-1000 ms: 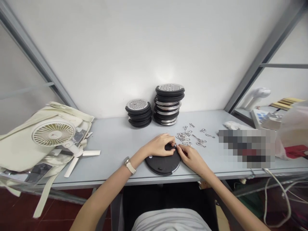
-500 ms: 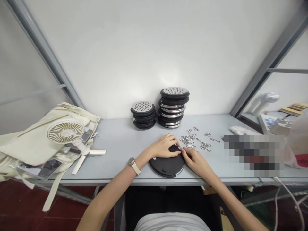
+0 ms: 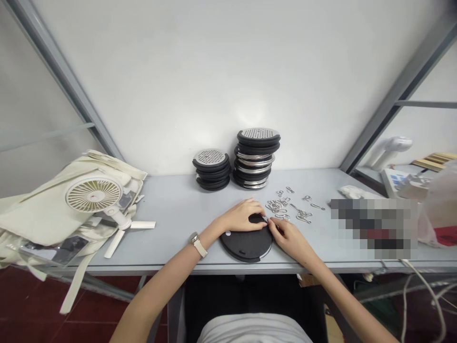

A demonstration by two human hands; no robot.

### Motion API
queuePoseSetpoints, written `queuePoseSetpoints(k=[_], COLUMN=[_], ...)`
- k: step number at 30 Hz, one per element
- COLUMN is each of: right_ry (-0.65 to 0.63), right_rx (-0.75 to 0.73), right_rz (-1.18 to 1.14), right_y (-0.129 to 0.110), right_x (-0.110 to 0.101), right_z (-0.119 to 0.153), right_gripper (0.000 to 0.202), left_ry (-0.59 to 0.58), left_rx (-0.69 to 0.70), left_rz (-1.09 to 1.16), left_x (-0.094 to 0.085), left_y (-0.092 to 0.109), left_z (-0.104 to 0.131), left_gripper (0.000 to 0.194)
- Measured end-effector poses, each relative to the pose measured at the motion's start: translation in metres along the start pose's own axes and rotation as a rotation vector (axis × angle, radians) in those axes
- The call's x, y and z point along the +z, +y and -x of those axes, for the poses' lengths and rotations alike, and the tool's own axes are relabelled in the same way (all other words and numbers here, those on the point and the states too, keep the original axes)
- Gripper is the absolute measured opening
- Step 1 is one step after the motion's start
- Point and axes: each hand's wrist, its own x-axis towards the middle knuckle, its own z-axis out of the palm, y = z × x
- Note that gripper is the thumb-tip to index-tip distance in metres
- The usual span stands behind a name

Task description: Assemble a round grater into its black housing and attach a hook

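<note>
A round black disc [image 3: 246, 244] lies on the table near its front edge. My left hand [image 3: 243, 215] rests over the disc's far side, thumb on its face and fingers curled over the rim. At the disc's right rim my right hand [image 3: 288, 237] is closed in a pinch, its fingertips meeting those of the left. A small silver metal piece [image 3: 265, 218] glints between the fingertips, mostly hidden. Just beyond the hands lie several loose metal clips [image 3: 276, 206].
Against the wall stand a short stack of black-rimmed perforated discs [image 3: 211, 157] and a taller stack [image 3: 257, 136]. At left, a cream bag [image 3: 46, 200] lies behind a white fan [image 3: 94, 194]. A blurred-out patch [image 3: 373, 228] and a plastic bag [image 3: 441, 200] are at right.
The whole view has shifted slightly. Both hands keep their places on the disc, with only a slight movement of the fingertips at the rim.
</note>
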Motion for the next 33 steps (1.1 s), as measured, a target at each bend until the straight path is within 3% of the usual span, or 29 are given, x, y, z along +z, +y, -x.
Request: queuePoseSetpoints(k=[23,33], right_ry=[-0.004,-0.013], right_rx=[-0.035,0.024], right_rz=[-0.006,-0.044], right_y=[-0.0012,0.0007], right_x=[-0.0011,0.0002], right_z=[0.0006,0.0001], right_gripper=[0.035,0.031], left_ry=[-0.009,-0.011], left_rx=[-0.001,0.011], left_rz=[0.041,0.035], left_x=[-0.002,-0.0015], left_y=[-0.0005,-0.0019], left_z=[-0.001,-0.0013], left_gripper=[0.013,0.012])
